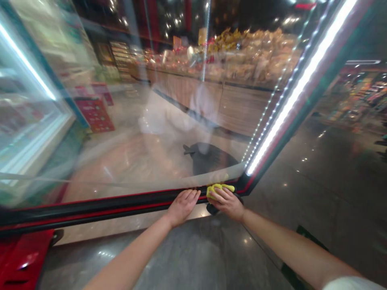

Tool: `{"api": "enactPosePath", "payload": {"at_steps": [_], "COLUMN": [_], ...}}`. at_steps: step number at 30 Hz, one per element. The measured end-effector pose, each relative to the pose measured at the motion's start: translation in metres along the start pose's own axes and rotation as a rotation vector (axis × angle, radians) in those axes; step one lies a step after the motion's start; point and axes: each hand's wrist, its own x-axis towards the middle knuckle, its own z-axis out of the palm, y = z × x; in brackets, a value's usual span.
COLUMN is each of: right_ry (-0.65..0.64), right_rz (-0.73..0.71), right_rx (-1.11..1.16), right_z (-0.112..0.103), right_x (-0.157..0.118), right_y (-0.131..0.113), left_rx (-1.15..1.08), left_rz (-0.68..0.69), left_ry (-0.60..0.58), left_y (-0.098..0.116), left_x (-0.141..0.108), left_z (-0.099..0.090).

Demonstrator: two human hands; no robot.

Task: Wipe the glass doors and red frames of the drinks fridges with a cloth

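A large glass pane (121, 161) stands in front of me, with a black and red frame bar (121, 205) along its lower edge. My right hand (228, 203) is wrapped over a bright yellow cloth (217, 189), pressing it on the bar near the lower right corner of the frame. Just to the left, my left hand (184, 206) rests on the same bar, its fingers close together over the top edge, with no object visible in it. A gap separates the two hands. Faint reflections show in the glass.
A bright light strip (302, 86) runs up the right side of the frame. A red metal part (26, 257) is at the lower left. Behind the glass is a long counter (238, 106) with piled goods. Grey floor (302, 181) extends to the right.
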Motion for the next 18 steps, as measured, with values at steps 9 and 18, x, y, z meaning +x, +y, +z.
{"api": "enactPosePath", "payload": {"at_steps": [9, 18], "right_ry": [-0.009, -0.123], "right_rz": [0.001, 0.072], "right_rx": [-0.064, -0.019], "right_z": [-0.026, -0.078], "right_x": [-0.044, -0.026], "right_y": [0.043, 0.105], "left_rx": [0.017, 0.037], "left_rz": [0.146, 0.269], "left_ry": [0.047, 0.191], "left_y": [-0.017, -0.012], "left_x": [-0.006, 0.011], "left_z": [-0.004, -0.003]}}
